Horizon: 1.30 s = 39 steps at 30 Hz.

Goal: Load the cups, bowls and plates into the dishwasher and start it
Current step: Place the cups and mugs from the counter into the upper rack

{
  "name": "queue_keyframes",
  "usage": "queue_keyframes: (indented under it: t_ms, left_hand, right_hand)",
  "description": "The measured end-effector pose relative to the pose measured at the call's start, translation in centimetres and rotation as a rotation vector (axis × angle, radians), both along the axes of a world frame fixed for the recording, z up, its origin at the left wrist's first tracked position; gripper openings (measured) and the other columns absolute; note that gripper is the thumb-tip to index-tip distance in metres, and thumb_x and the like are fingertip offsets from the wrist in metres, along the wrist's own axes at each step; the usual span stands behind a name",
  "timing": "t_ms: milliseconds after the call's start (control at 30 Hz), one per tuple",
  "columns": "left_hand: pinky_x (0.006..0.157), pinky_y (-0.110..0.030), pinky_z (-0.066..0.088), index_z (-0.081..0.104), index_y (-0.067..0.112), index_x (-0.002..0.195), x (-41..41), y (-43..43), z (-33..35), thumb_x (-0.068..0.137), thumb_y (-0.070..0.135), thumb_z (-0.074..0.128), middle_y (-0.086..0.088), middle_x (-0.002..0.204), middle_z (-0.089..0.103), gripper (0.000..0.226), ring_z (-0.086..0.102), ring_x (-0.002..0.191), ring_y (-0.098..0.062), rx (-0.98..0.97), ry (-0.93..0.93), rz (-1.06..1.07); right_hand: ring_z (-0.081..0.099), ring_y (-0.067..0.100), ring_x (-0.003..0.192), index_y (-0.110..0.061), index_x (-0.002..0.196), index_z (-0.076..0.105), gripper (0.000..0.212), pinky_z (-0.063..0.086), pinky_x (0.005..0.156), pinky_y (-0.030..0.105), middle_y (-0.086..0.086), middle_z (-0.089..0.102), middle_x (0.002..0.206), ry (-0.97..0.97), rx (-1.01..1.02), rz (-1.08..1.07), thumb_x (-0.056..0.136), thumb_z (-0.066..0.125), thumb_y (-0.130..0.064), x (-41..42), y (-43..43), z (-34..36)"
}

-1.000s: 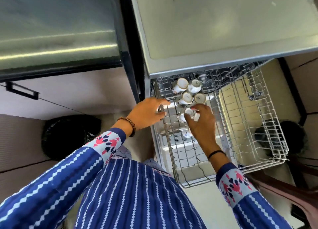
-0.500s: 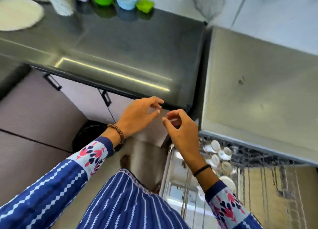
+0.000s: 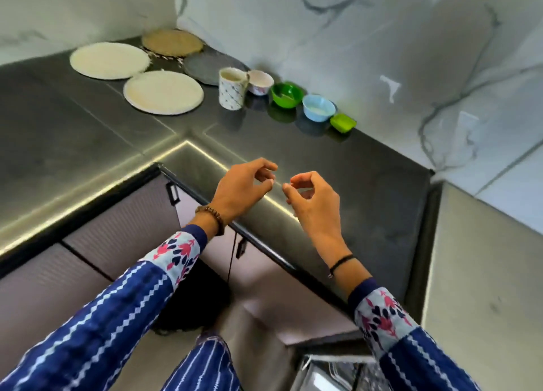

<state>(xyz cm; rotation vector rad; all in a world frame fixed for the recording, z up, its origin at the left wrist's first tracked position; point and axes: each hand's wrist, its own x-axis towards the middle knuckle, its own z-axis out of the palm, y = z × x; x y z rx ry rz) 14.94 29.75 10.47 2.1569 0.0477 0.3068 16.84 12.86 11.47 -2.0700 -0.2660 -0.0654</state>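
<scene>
Fingers [image 3: 264, 166] of both hands were loosely curled, gripping nothing. The left hand [image 3: 245, 186] and right hand [image 3: 316, 198] hovered side by side, nearly touching, above the dark surface [image 3: 338, 167]. A cup [image 3: 232, 89], bowls [image 3: 286, 94] and plates [image 3: 163, 92] stood at eleven to twelve o'clock. Likely next: reaching forward to fetch one for the dishwasher rack [image 3: 332, 371] at five o'clock.

home kitchen — dark countertop [image 3: 323, 161] | marble wall [image 3: 382, 38] | plates [image 3: 163, 92]

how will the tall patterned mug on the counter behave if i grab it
The mug is taller than wide, so it could tip if pushed near the rim. It looks like glazed ceramic: probably rigid, breakable and slippery.
</scene>
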Motion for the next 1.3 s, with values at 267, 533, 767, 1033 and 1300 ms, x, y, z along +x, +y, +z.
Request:
queue_keyframes:
  t_ms: [267,533,767,1033,1300]
  left_hand:
    - [0.086,-0.035,0.055,0.064,0.027,0.115,9.1,10.9,0.2,0.087,0.022,0.065,0.014,0.098,0.070,0.029,0.065,0.093,-0.003,-0.044,0.039,0.125]
    - [0.094,-0.036,0.052,0.062,0.018,0.121,17.3,18.7,-0.5,0.086,0.018,0.066,0.001,0.110,0.069,0.035,0.064,0.099,-0.012,-0.087,0.086,0.161]
    - [0.086,-0.016,0.036,0.050,0.009,0.133,23.3,20.6,-0.9,0.082,0.011,0.071,-0.007,0.129,0.061,0.055,0.057,0.117,-0.020,-0.152,0.060,0.183]
    - [0.093,-0.023,0.041,0.043,0.016,0.137,28.6,22.2,-2.0,0.070,0.013,0.083,-0.002,0.130,0.058,0.078,0.055,0.118,-0.016,-0.226,0.104,0.116]
    - [0.095,-0.039,0.049,0.049,0.019,0.127,29.6,22.9,-2.9,0.059,0.039,0.091,-0.002,0.123,0.049,0.082,0.054,0.111,-0.019,-0.129,0.074,0.144]
  right_hand:
    - [0.071,0.015,0.079,-0.026,0.093,0.064,0.010,0.061,0.073,0.045,-0.003,0.071,0.084,0.029,-0.041,0.065,0.088,0.073,-0.029,11.9,10.1,0.3]
    - [0.073,0.016,0.080,-0.020,0.100,0.066,0.012,0.059,0.062,0.027,0.002,0.072,0.094,0.195,-0.030,0.075,0.090,0.072,-0.024,20.8,18.0,0.3]
    - [0.066,0.016,0.107,-0.025,0.119,0.062,0.033,0.054,0.099,0.041,-0.005,0.069,0.118,0.337,-0.044,0.128,0.089,0.071,-0.034,26.9,21.1,-0.6]
    - [0.049,0.021,0.135,-0.032,0.155,0.029,0.070,0.052,0.090,0.033,-0.005,0.043,0.155,0.547,0.110,0.208,0.096,0.066,-0.028,29.7,23.0,-0.7]
    - [0.057,0.024,0.126,-0.033,0.154,0.035,0.059,0.055,0.088,0.033,-0.004,0.052,0.148,0.586,0.191,0.204,0.100,0.059,-0.024,29.4,22.8,-0.6]
